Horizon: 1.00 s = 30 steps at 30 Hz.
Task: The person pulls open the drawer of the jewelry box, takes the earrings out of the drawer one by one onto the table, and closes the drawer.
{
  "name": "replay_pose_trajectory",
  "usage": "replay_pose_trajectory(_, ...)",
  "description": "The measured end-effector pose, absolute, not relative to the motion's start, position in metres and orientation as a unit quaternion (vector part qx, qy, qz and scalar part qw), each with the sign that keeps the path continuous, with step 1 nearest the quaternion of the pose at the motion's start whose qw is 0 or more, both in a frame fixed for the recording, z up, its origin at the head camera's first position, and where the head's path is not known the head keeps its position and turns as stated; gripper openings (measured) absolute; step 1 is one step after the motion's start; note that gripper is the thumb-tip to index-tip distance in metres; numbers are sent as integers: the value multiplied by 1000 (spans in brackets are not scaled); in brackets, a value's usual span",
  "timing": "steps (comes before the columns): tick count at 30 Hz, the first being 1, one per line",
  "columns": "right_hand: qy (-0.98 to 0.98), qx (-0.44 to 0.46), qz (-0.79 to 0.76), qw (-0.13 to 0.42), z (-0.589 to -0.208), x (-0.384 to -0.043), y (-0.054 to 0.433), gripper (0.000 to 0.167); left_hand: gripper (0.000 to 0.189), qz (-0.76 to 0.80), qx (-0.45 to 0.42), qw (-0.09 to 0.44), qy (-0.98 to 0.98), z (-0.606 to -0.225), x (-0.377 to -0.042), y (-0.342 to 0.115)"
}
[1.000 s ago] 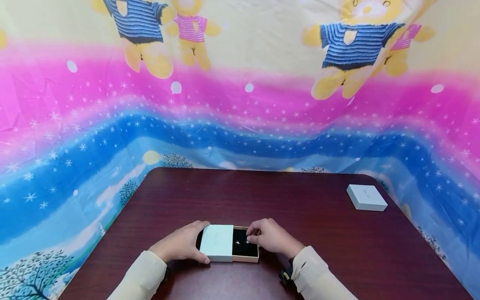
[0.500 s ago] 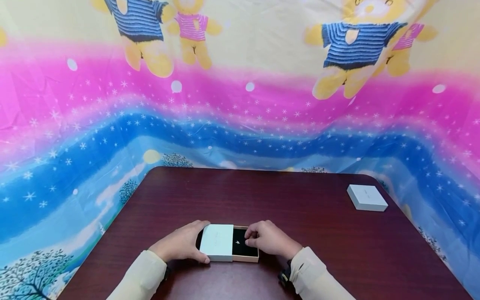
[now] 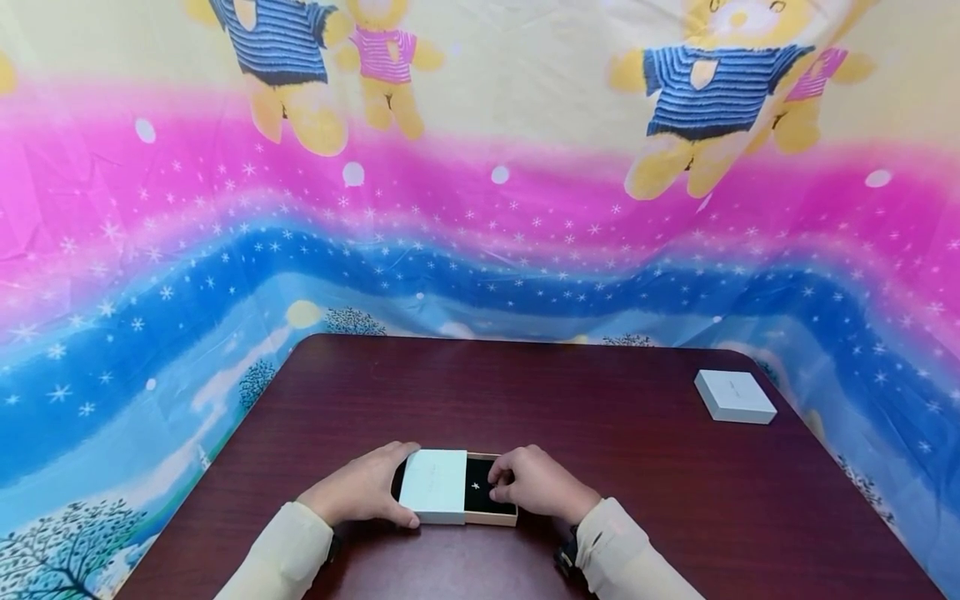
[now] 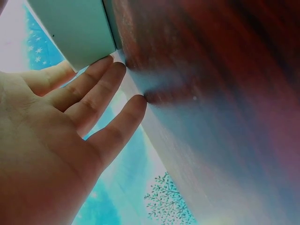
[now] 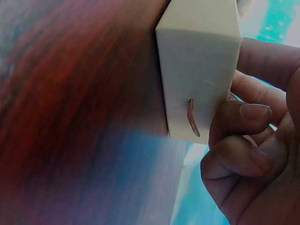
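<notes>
A jewelry box with a pale sleeve lies near the table's front, its drawer slid partly out to the right. On the black lining sits a small star-shaped earring. My left hand grips the sleeve's left end, thumb at the near side, fingers at the far side. In the left wrist view, fingertips rest by the box and tabletop. My right hand is over the drawer's right part, fingers bent, index finger and thumb at the lining. What lies under those fingertips is hidden. A ribbon pull shows on the drawer's end.
A second white box, closed, lies at the table's far right corner. The dark red wooden table ends at a printed cloth backdrop with bears and snowflakes.
The right hand's fingertips have shifted slightly left and down over the lining. They now cover the second star earring, visible a second ago. The left hand and box stay put.
</notes>
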State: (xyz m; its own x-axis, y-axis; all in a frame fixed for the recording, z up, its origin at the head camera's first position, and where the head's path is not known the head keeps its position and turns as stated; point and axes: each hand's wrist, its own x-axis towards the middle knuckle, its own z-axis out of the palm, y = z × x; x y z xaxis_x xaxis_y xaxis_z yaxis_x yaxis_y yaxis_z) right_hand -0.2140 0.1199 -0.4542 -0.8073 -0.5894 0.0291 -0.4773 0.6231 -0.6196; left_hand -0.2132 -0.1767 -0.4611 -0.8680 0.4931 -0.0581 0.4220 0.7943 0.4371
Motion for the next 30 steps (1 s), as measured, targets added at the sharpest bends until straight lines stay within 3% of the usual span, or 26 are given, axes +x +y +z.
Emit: replay_pose_trajectory(30,917,-295,-266,36,-460,-213,118,8,110,212,248,80,942,-463,-213,-177)
